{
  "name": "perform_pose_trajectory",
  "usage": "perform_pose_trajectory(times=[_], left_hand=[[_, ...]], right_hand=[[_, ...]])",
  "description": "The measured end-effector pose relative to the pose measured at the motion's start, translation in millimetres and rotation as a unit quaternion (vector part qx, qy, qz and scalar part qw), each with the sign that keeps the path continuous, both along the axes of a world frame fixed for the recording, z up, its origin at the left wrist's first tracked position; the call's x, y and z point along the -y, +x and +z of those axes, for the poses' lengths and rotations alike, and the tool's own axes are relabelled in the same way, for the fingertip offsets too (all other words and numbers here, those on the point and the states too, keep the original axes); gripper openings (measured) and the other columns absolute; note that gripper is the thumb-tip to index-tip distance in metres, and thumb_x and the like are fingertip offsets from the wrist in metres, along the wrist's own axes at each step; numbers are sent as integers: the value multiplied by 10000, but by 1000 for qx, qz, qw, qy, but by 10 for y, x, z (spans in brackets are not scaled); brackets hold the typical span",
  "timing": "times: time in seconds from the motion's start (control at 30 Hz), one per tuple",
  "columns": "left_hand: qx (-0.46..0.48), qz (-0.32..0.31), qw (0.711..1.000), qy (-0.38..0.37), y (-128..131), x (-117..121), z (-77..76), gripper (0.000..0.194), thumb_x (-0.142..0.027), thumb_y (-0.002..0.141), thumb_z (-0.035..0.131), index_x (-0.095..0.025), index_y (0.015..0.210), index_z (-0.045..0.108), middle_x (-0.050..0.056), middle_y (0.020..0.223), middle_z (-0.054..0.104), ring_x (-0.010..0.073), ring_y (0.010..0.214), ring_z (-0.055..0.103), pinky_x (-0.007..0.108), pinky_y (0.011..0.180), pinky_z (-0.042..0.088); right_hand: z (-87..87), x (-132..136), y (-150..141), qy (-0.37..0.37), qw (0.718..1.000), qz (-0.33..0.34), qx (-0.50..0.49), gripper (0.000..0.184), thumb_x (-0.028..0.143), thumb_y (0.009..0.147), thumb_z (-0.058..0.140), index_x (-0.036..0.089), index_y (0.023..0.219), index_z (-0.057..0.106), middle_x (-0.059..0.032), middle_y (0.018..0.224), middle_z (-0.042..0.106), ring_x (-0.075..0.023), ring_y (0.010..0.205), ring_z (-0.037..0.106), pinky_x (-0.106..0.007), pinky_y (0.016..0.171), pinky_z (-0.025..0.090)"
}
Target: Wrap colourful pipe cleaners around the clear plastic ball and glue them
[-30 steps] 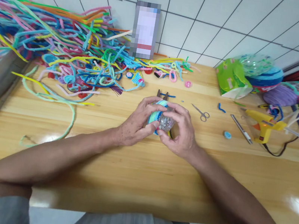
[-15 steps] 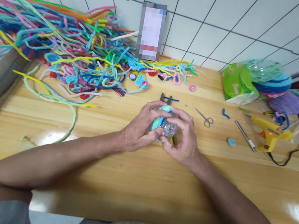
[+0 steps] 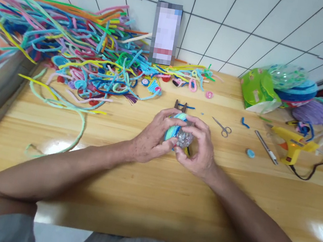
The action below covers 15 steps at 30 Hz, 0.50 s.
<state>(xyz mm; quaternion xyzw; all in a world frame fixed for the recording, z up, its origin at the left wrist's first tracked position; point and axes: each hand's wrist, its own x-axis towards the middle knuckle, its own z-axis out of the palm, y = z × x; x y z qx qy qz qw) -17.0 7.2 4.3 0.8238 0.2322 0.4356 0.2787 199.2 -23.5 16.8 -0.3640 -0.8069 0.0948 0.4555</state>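
Note:
Between my two hands is a small round ball, clear and glittery on its right side and wrapped in green and blue pipe cleaner on its left. My left hand grips the wrapped side, thumb and fingers closed on it. With curled fingers my right hand holds the glittery side. Parts of the ball are hidden behind my fingers. Just beyond my hands lie pliers, jaws pointing away and handles mostly covered by my hands. A short blue pipe cleaner piece lies by the jaws.
A heap of colourful pipe cleaners spreads over the left back. A phone leans on the tiled wall. To the right lie small scissors, a blue cap, a craft knife, a yellow glue gun and a green tissue pack.
The view has shifted slightly, so everything sits a little further right. Both hands keep the same hold on the ball.

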Motion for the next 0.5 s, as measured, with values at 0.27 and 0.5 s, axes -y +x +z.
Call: perform_pose_trajectory(times=[0.27,0.5], left_hand=[[14,-7,1000,-1,3,-15,-31,430,-434,1136,546,-307,1541,473,155,1578,474,319,1548,465,584,1291,452],[1,-8,1000,5,8,-25,-24,436,-430,1149,504,-299,1561,439,164,1589,468,335,1553,461,605,1282,459]], right_hand=[[-14,-2,3,9,1000,5,-2,592,255,880,770,288,1433,560,-163,1490,635,-376,1394,651,-634,1127,580],[-14,12,4,1,1000,-10,6,584,262,900,756,306,1445,551,-158,1502,639,-382,1382,661,-639,1107,587]])
